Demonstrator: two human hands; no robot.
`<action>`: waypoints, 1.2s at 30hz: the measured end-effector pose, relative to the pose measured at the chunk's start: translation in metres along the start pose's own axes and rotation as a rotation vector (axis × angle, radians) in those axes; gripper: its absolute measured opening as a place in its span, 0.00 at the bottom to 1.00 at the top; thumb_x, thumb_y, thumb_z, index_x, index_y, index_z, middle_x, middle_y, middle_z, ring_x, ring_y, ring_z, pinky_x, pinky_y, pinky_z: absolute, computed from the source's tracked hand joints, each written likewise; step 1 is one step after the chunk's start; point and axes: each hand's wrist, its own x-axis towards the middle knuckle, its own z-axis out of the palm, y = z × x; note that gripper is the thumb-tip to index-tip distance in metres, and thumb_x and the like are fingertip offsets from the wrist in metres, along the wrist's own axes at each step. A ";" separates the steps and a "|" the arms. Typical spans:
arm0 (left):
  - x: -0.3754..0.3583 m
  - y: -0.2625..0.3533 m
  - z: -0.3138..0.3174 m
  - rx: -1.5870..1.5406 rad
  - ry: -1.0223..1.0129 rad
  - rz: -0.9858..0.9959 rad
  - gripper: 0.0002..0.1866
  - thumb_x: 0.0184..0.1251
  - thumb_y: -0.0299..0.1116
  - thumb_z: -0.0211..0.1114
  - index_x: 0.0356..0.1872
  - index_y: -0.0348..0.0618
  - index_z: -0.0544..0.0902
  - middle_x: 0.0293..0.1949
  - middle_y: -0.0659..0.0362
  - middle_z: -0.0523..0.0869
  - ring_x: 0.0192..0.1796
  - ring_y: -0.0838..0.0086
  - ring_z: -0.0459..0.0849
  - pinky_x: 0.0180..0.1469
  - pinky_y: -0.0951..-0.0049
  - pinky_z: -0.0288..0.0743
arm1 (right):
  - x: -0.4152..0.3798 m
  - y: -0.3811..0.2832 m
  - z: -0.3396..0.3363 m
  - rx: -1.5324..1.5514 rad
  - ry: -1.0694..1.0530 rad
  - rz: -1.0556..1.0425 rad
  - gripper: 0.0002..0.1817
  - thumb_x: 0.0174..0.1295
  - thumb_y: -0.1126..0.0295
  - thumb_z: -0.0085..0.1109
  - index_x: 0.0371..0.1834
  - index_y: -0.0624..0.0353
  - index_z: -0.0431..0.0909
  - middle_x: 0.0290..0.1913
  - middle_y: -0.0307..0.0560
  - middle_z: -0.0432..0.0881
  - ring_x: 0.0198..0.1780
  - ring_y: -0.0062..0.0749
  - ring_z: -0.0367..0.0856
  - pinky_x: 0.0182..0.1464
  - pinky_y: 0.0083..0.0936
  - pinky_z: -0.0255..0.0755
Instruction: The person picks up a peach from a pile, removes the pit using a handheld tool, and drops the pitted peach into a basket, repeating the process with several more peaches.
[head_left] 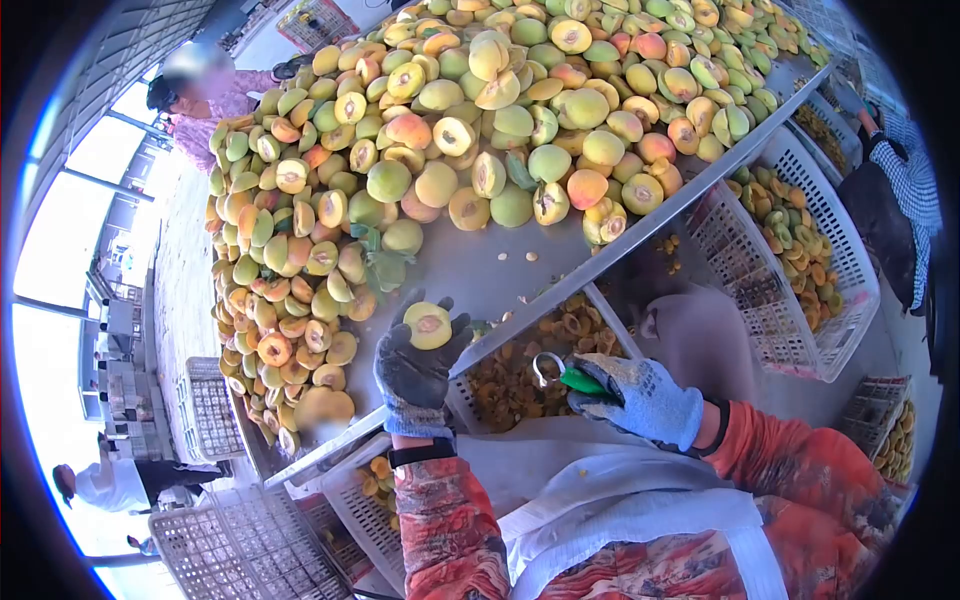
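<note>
My left hand (412,368), in a grey-and-blue work glove, cups a halved apricot (428,326) with its cut face toward me. The brown hollow or stone in the middle of that half is too small to tell apart. My right hand (640,395), gloved the same way, is wrapped round a pitting knife (590,383) with a green handle and a curved metal ring at its end. The ring points left toward the fruit and stays apart from it. Both hands are above the near metal edge of the sorting table (460,265).
A big heap of whole and split apricots (440,140) covers the table. Below its edge sits a crate of apricot pieces (540,375). White plastic crates (840,250) stand to the right. One person (205,100) is across the table, another (900,190) at right.
</note>
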 end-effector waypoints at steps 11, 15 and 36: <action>-0.089 -0.034 0.041 -0.185 0.099 0.036 0.25 0.68 0.47 0.47 0.55 0.36 0.70 0.46 0.50 0.79 0.46 0.61 0.80 0.48 0.66 0.77 | 0.010 -0.059 0.016 -0.212 0.018 -0.283 0.17 0.56 0.57 0.57 0.42 0.56 0.72 0.25 0.49 0.77 0.23 0.43 0.78 0.26 0.35 0.72; -0.093 -0.051 0.027 0.705 0.076 0.432 0.27 0.67 0.51 0.47 0.55 0.37 0.71 0.44 0.52 0.80 0.46 0.63 0.80 0.49 0.67 0.76 | 0.004 -0.054 0.013 0.041 0.064 -0.217 0.17 0.56 0.58 0.58 0.43 0.57 0.72 0.28 0.51 0.78 0.27 0.45 0.79 0.28 0.34 0.72; -0.107 -0.049 0.027 -0.114 0.165 -0.111 0.26 0.66 0.51 0.46 0.52 0.38 0.73 0.36 0.52 0.82 0.26 0.70 0.82 0.12 0.77 0.70 | -0.007 -0.052 0.028 -0.261 -0.074 -0.301 0.21 0.60 0.52 0.51 0.45 0.57 0.70 0.23 0.49 0.78 0.22 0.43 0.78 0.24 0.35 0.71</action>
